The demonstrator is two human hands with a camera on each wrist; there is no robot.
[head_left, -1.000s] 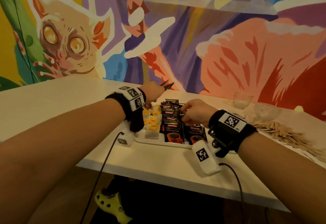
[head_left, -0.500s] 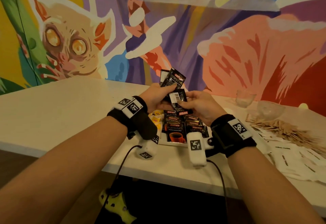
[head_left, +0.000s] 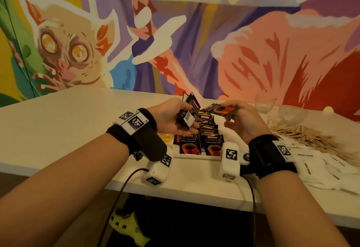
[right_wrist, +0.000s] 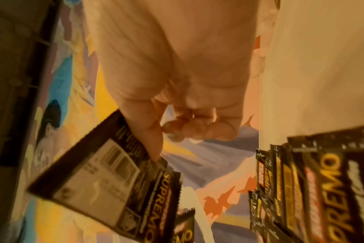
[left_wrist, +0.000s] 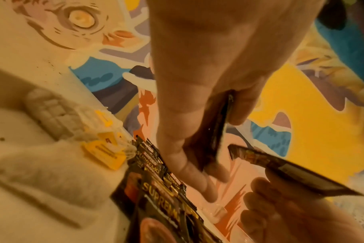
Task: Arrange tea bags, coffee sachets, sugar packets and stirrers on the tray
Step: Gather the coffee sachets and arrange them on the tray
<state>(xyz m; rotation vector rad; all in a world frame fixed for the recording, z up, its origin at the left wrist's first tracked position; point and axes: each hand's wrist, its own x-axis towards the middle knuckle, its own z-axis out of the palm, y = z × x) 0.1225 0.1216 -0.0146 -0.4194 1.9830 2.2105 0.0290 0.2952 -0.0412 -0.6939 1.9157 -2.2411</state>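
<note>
My left hand (head_left: 185, 123) grips a small bunch of black coffee sachets (head_left: 190, 108) upright above the tray (head_left: 196, 156). In the left wrist view the bunch (left_wrist: 219, 129) shows edge-on between thumb and fingers. My right hand (head_left: 228, 117) pinches a single coffee sachet (head_left: 220, 110) held nearly flat, just right of the bunch; its barcode side (right_wrist: 106, 172) faces the right wrist camera. Overlapping rows of coffee sachets (head_left: 202, 141) lie on the tray below both hands. Tea bags with yellow tags (left_wrist: 103, 148) lie to their left.
A heap of wooden stirrers (head_left: 303, 137) and white sugar packets (head_left: 331, 169) lie on the white table to the right of the tray. Two glass cups (head_left: 265, 103) stand at the back right by the painted wall. The table's front edge is close below my wrists.
Both hands rose from the tray with sachets. The right hand has since drawn one sachet out of the left hand's bunch and moved it to the right.
</note>
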